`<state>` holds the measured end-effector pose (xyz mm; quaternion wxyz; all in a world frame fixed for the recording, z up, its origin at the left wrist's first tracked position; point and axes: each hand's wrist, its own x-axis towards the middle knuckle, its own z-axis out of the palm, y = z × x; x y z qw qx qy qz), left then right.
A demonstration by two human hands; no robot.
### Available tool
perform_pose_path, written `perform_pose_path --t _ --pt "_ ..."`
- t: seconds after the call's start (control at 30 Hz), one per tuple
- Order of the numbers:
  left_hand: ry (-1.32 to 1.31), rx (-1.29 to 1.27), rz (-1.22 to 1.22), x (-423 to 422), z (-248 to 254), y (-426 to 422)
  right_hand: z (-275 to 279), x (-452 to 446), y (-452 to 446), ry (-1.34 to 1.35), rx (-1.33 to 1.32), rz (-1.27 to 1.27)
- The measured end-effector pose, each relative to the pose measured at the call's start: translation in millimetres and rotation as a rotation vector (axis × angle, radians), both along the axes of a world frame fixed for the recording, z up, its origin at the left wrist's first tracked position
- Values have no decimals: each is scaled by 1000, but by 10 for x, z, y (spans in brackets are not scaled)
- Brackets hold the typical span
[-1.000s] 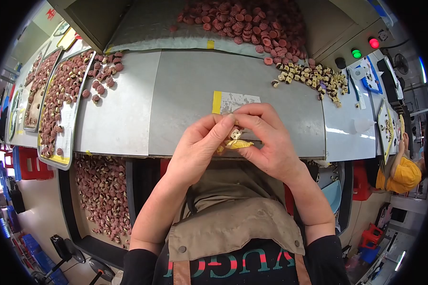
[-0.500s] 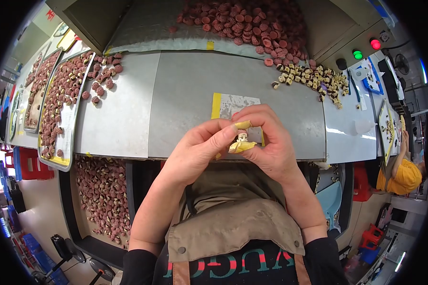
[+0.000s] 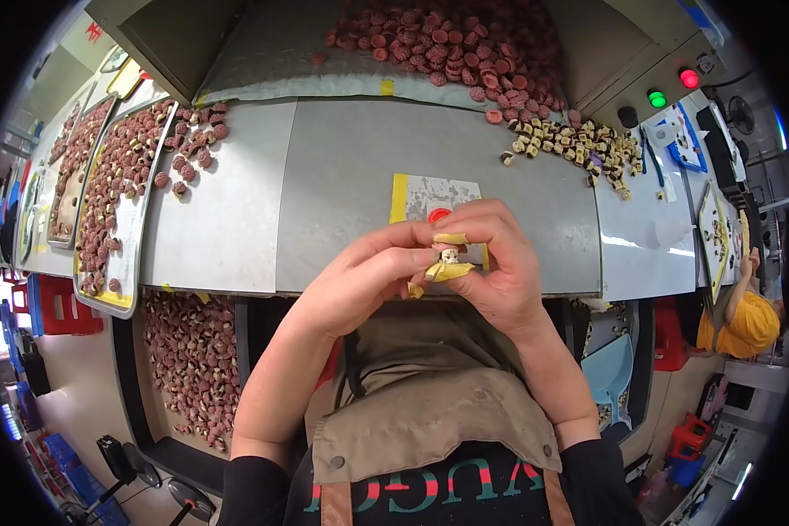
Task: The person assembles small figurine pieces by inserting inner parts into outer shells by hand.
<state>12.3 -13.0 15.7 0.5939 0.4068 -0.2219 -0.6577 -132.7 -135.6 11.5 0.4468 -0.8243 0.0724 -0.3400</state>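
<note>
My left hand (image 3: 359, 276) and my right hand (image 3: 507, 276) meet over the table's front edge, fingers closed around one small cream-and-dark piece (image 3: 449, 256). A bit of pink shows at its upper side, mostly hidden by fingers. Yellow coverings (image 3: 448, 273) sit on the thumb and a fingertip of my right hand, and another yellow bit shows by my left fingers. Just beyond the hands, a red button (image 3: 439, 215) lies on a pale plate (image 3: 418, 189) with a yellow strip.
Reddish, bumpy hollow shells (image 3: 451, 48) are heaped at the back. Cream-and-dark pieces (image 3: 579, 147) spread at right. A tray (image 3: 124, 250) of filled shells stands left; a bin (image 3: 193, 368) of them sits below. A blue dustpan (image 3: 607, 373) is at lower right. A person in yellow (image 3: 749, 324) is far right.
My fingers have shifted slightly around the small piece, and the pink part at its top is more covered. The red button behind my right hand has become visible.
</note>
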Motion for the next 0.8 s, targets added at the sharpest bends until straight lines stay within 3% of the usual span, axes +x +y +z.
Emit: perform_pose_path --t 0.63,0.73,0.8 --pt "16 0 90 -43 36 25 57 62 -4 29 -148 26" --pt "-374 69 223 127 87 314 188 86 -77 81 -280 83" --pt "-705 149 452 414 106 596 176 -10 -349 153 -363 -95"
